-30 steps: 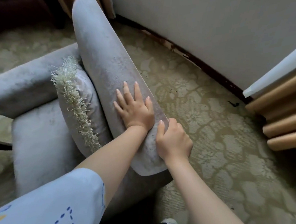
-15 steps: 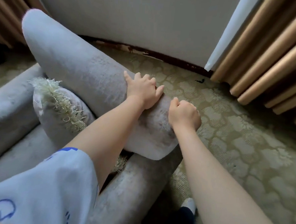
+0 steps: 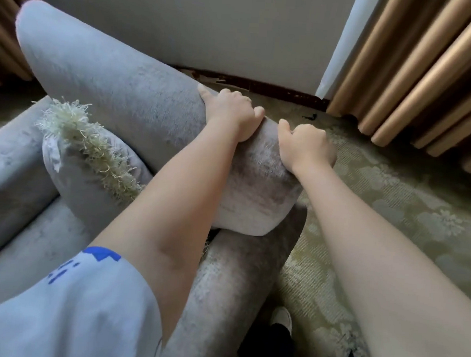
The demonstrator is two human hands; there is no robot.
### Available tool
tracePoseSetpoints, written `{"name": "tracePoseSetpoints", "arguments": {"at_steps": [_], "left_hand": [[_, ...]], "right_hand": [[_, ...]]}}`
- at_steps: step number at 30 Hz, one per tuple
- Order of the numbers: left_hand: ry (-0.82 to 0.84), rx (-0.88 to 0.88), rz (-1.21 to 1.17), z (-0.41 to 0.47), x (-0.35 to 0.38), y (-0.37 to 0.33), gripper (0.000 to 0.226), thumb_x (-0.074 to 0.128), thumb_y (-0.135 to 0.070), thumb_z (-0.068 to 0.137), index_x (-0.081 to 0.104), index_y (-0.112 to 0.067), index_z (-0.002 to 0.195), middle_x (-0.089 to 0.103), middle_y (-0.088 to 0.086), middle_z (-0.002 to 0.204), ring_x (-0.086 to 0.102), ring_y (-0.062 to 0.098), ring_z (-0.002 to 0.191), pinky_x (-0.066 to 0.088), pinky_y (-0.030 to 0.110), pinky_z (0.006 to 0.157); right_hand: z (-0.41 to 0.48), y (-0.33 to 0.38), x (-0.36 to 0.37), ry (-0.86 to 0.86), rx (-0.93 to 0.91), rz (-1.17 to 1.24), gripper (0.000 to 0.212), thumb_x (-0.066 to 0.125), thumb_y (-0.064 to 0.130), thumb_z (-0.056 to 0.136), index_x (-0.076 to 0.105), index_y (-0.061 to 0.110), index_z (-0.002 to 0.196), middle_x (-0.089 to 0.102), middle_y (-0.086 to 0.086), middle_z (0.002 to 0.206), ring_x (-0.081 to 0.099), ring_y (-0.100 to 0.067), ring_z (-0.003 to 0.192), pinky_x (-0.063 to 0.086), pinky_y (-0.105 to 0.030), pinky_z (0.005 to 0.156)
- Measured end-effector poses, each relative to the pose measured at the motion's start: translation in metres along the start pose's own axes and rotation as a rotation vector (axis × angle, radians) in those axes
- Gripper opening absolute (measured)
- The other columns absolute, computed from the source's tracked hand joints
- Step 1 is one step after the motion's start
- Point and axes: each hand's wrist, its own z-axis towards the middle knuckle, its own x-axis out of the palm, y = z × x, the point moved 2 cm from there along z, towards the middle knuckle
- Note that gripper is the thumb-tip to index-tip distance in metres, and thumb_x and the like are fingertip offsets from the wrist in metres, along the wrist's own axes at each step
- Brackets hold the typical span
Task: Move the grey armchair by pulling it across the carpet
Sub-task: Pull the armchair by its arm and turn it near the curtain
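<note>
The grey armchair [image 3: 118,86] fills the left and middle of the head view, its padded backrest running from upper left to centre. My left hand [image 3: 230,111] is curled over the top edge of the backrest, fingers wrapped behind it. Just to its right, my right hand [image 3: 305,145] grips the backrest's near corner with fingers closed. A grey cushion with a cream fringe [image 3: 91,151] leans inside the chair against the backrest. The patterned green carpet [image 3: 395,195] lies under and to the right of the chair.
A pale wall with a dark skirting board [image 3: 263,85] stands close behind the chair. Tan curtains [image 3: 420,74] hang at the right, more at the far left. My shoe [image 3: 281,319] rests on the carpet beside the chair's armrest.
My left hand went from lying flat on the backrest to hooking over its top edge. The view swung right and the chair sits nearer the wall and curtains in the frame.
</note>
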Motion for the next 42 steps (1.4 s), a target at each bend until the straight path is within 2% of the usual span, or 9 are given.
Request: {"name": "tracePoseSetpoints", "arguments": {"at_steps": [3, 14, 20, 23, 26, 33, 37, 39, 42], "left_hand": [[-0.035, 0.041, -0.018, -0.027, 0.004, -0.010, 0.055, 0.018, -0.041, 0.090, 0.063, -0.015, 0.108, 0.059, 0.006, 0.117, 0.046, 0.025, 0.114, 0.005, 0.071, 0.100], [-0.156, 0.011, -0.112, -0.029, 0.012, -0.024, 0.045, 0.022, -0.042, 0.081, 0.059, -0.018, 0.072, 0.065, 0.003, 0.093, 0.052, 0.024, 0.100, 0.008, 0.066, 0.104], [-0.168, 0.022, -0.090, -0.028, 0.009, -0.022, 0.051, 0.023, -0.044, 0.085, 0.065, -0.015, 0.083, 0.066, 0.006, 0.101, 0.051, 0.024, 0.106, 0.010, 0.065, 0.104], [-0.128, 0.055, -0.056, -0.035, 0.007, -0.021, 0.056, 0.019, -0.043, 0.088, 0.066, -0.013, 0.098, 0.063, 0.008, 0.112, 0.049, 0.025, 0.113, 0.011, 0.066, 0.104], [-0.128, 0.087, -0.036, -0.050, 0.009, -0.016, 0.058, 0.016, -0.040, 0.088, 0.064, -0.013, 0.102, 0.061, 0.008, 0.118, 0.047, 0.025, 0.117, 0.011, 0.065, 0.104], [-0.123, 0.136, -0.059, -0.092, 0.009, -0.029, 0.053, 0.018, -0.038, 0.089, 0.065, -0.013, 0.096, 0.062, 0.006, 0.112, 0.049, 0.024, 0.112, 0.010, 0.063, 0.105], [-0.169, 0.105, -0.123, -0.084, 0.013, -0.034, 0.048, 0.023, -0.040, 0.086, 0.063, -0.015, 0.080, 0.065, 0.004, 0.100, 0.052, 0.023, 0.105, 0.012, 0.062, 0.106], [-0.205, 0.077, -0.161, -0.079, 0.014, -0.034, 0.041, 0.026, -0.041, 0.084, 0.056, -0.017, 0.069, 0.065, 0.001, 0.093, 0.052, 0.022, 0.102, 0.013, 0.060, 0.106], [-0.233, 0.064, -0.198, -0.076, 0.016, -0.038, 0.035, 0.028, -0.040, 0.084, 0.050, -0.020, 0.065, 0.065, -0.001, 0.087, 0.053, 0.021, 0.100, 0.011, 0.059, 0.107]], "right_hand": [[-0.029, -0.018, -0.004, -0.029, 0.027, -0.014, 0.061, 0.024, 0.055, 0.089, 0.067, 0.013, 0.087, 0.063, -0.011, 0.088, 0.047, -0.029, 0.074, 0.034, -0.033, 0.065], [-0.031, -0.026, 0.000, -0.135, 0.140, -0.060, 0.048, 0.032, 0.051, 0.087, 0.059, 0.016, 0.069, 0.048, -0.004, 0.067, 0.043, -0.026, 0.063, 0.025, -0.029, 0.053], [-0.029, -0.021, -0.001, -0.145, 0.137, -0.018, 0.048, 0.034, 0.051, 0.087, 0.063, 0.014, 0.077, 0.062, -0.009, 0.082, 0.045, -0.028, 0.070, 0.030, -0.031, 0.060], [-0.037, -0.021, -0.005, -0.140, 0.122, -0.002, 0.054, 0.031, 0.052, 0.089, 0.066, 0.011, 0.089, 0.066, -0.013, 0.095, 0.058, -0.034, 0.087, 0.032, -0.032, 0.064], [-0.056, -0.023, -0.006, -0.107, 0.065, 0.020, 0.058, 0.027, 0.051, 0.091, 0.066, 0.009, 0.096, 0.065, -0.015, 0.102, 0.058, -0.036, 0.096, 0.033, -0.034, 0.067], [-0.098, -0.043, -0.015, -0.080, 0.110, 0.014, 0.053, 0.027, 0.050, 0.092, 0.061, 0.010, 0.082, 0.064, -0.014, 0.091, 0.050, -0.031, 0.077, 0.035, -0.033, 0.063], [-0.090, -0.044, -0.013, -0.094, 0.144, -0.033, 0.051, 0.029, 0.048, 0.091, 0.062, 0.010, 0.082, 0.064, -0.013, 0.087, 0.047, -0.027, 0.070, 0.033, -0.031, 0.060], [-0.081, -0.038, -0.011, -0.078, 0.124, -0.153, 0.052, 0.026, 0.045, 0.093, 0.065, 0.010, 0.089, 0.065, -0.013, 0.092, 0.051, -0.028, 0.074, 0.034, -0.033, 0.062], [-0.071, -0.029, -0.009, -0.031, 0.072, -0.313, 0.055, 0.019, 0.039, 0.096, 0.063, 0.007, 0.105, 0.064, -0.015, 0.105, 0.058, -0.033, 0.094, 0.037, -0.042, 0.080]]}}
